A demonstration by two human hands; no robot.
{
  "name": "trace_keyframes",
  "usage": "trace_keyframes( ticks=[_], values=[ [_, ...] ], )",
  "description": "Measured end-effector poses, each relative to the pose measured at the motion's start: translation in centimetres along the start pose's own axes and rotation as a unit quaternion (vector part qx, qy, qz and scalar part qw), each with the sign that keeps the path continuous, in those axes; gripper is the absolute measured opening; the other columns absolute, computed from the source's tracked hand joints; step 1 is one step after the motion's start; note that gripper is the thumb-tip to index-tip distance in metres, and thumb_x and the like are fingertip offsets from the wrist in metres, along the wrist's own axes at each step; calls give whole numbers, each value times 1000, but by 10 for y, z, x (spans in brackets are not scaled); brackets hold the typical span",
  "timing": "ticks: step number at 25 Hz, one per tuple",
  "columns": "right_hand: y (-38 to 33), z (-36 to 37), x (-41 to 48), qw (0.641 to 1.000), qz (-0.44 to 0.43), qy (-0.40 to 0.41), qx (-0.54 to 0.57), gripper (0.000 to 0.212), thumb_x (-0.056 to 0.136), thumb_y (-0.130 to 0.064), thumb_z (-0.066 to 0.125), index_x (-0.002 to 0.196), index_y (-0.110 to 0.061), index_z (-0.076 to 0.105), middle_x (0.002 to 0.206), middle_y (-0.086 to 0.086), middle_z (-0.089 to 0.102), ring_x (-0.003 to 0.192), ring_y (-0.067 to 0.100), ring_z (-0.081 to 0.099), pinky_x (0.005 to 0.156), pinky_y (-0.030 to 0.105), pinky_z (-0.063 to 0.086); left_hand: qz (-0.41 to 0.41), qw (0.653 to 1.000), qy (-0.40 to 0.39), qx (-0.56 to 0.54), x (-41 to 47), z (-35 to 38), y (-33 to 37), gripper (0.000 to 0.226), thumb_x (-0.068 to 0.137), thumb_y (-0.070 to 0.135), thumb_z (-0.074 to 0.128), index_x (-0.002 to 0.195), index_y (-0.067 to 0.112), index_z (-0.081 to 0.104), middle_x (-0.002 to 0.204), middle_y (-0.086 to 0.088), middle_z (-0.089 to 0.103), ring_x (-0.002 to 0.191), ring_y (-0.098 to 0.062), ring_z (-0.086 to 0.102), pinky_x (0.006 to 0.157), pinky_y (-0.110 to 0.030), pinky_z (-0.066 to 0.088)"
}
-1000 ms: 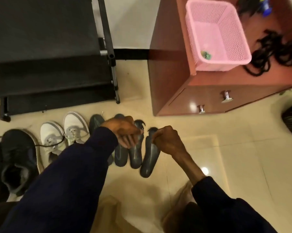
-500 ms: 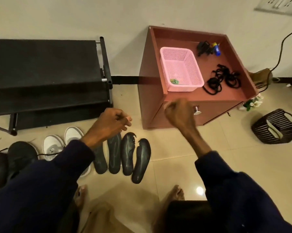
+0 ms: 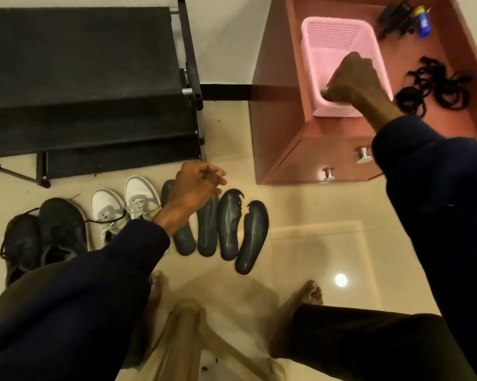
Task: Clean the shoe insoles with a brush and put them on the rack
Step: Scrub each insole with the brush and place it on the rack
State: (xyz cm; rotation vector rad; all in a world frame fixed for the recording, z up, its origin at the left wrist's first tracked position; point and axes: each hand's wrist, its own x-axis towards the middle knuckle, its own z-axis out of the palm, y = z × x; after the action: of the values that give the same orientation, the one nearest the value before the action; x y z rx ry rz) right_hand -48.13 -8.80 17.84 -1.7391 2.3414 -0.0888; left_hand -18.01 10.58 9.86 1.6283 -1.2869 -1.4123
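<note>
Several dark insoles (image 3: pixel 230 225) lie side by side on the tiled floor; the two on the right have torn toe ends. My left hand (image 3: pixel 197 188) hovers just above the left ones, fingers loosely apart, holding nothing. My right hand (image 3: pixel 354 83) reaches into the pink basket (image 3: pixel 330 26) on the red-brown cabinet (image 3: pixel 284 133). Its fingers are curled on a small green object (image 3: pixel 324 92), mostly hidden under the hand. The black shoe rack (image 3: pixel 80 64) stands at the back left with bare shelves.
White sneakers (image 3: pixel 122 207) and black shoes (image 3: pixel 50 229) sit left of the insoles. Black cords (image 3: pixel 435 86) and a blue-capped item (image 3: pixel 423 22) lie on the cabinet top. My bare feet (image 3: pixel 307 294) and a wooden stool (image 3: pixel 193 339) are below.
Both hands let go of the insoles, which now lie on the floor. My right hand rose to the cabinet and went into the pink basket; my left hand stayed over the insoles.
</note>
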Motion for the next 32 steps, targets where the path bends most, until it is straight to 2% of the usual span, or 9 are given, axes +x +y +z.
trace_keyframes(
  ticks=[3,7,9,11,13,15,21,28,32],
  values=[
    [7,8,-9,994,-8,105,27,46,67,-30,74,110,-14,71,108,7,70,95,31,70,79,45,61,-19,999,-23,-12,3,3,-4,19,102,19,61,112,6,71,99,-8,77,87,-18,76,75,-25,59],
    [1,-1,-60,965,-67,219,127,31,79,-41,64,104,-23,71,103,-3,71,93,18,68,73,36,58,-38,998,-47,-11,-2,9,-9,17,101,16,62,112,6,70,97,-8,78,87,-25,76,71,-25,59],
    [-8,0,-97,961,-91,187,182,27,80,-40,69,101,-24,73,101,-4,71,90,15,68,73,34,59,-51,997,-52,-13,-6,12,-11,17,101,15,62,112,5,70,98,-8,78,90,-29,75,77,-32,62],
    [-14,4,-130,958,-91,129,238,17,83,-32,77,98,-24,77,96,-3,71,83,7,69,68,20,57,-62,996,-60,-21,-7,15,-11,17,102,15,61,113,5,70,99,-9,78,91,-31,75,83,-37,61],
    [-15,14,-158,958,-99,83,257,14,85,-24,80,99,-22,79,92,-6,73,76,-2,66,61,4,48,-67,995,-59,-37,-7,20,-5,19,102,15,61,115,5,70,101,-9,78,92,-29,75,79,-33,63],
    [-9,31,-176,962,-108,34,247,17,86,-21,81,102,-20,79,94,-6,75,74,-4,65,60,-1,43,-71,994,-54,-54,-9,27,2,19,101,15,62,115,5,70,101,-8,78,90,-26,76,72,-25,61],
    [33,82,-226,965,-139,-74,207,18,83,-24,84,100,-25,78,94,-8,76,79,3,68,73,29,61,-67,994,-71,-46,-21,49,1,14,97,15,68,106,6,73,95,-7,79,86,-23,76,74,-27,62],
    [66,159,-246,946,-93,-123,284,18,81,-22,86,97,-17,79,92,-6,76,79,4,68,77,32,62,-83,991,-103,-4,-25,69,-53,7,91,3,72,97,5,75,94,-12,77,83,-20,75,72,-26,60],
    [81,204,-245,952,-53,-155,257,20,81,-23,87,98,-19,78,94,-5,76,79,8,70,75,34,63,-179,982,-57,34,-8,91,-122,15,91,-1,70,81,8,78,91,-15,76,89,-32,72,85,-45,61]
  ],
)
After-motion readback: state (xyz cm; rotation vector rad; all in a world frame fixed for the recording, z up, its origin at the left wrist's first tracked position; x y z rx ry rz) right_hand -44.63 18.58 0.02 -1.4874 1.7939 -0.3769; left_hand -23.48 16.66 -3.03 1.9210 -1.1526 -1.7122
